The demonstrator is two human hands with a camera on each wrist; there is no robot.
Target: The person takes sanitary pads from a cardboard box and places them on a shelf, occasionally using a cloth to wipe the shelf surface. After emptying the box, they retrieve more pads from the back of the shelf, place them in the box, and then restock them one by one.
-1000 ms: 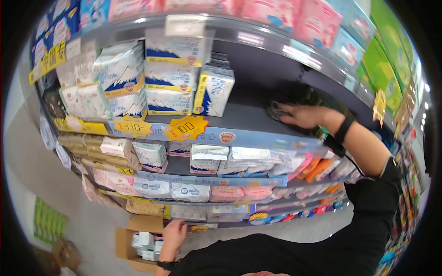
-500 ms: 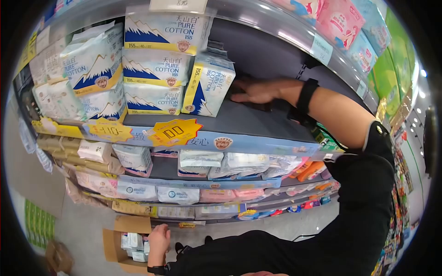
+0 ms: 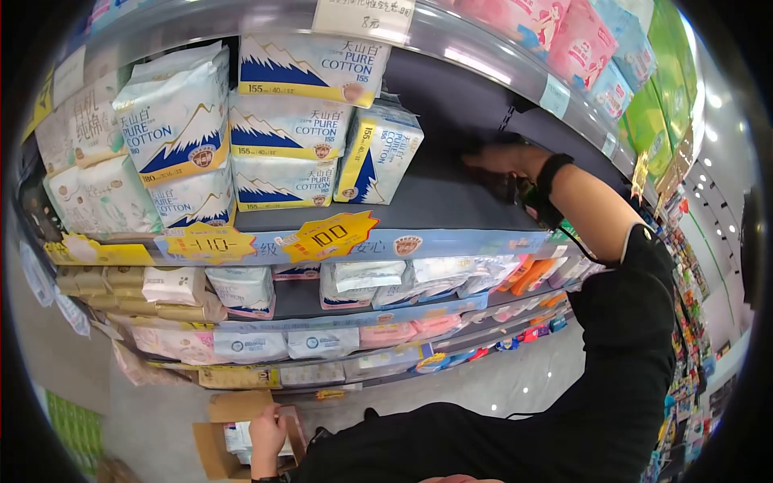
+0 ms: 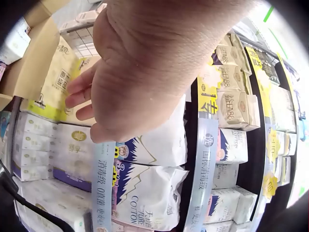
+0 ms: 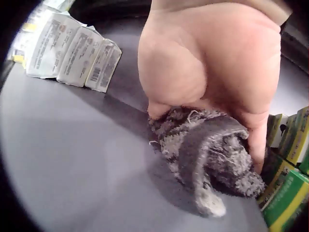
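Note:
Inside the shelf bay, my right hand (image 3: 506, 158) rests low over the dark grey shelf board (image 5: 87, 159). Its thumb and fingers grip a shaggy grey cleaning cloth (image 5: 207, 154), bunched against the board in the right wrist view. White "Pure Cotton" pad packs (image 3: 382, 153) stand left of that hand, apart from it. Lower down, my left hand (image 3: 267, 435) overlaps the open cardboard box (image 3: 211, 452) in the head view. The left wrist view shows its fingers (image 4: 82, 99) loosely bent with nothing in them.
Lower shelves hold more packs (image 3: 241, 290). A price rail with yellow star tags (image 3: 332, 236) runs along the bay's front edge. Overhead is another shelf edge with a paper label (image 3: 364, 18). Green and yellow boxes (image 5: 289, 198) border the bay's right side.
My right hand went left with the cloth up to the pad packs, then came back right. The left hand shifted from beside the box to over it in the head view.

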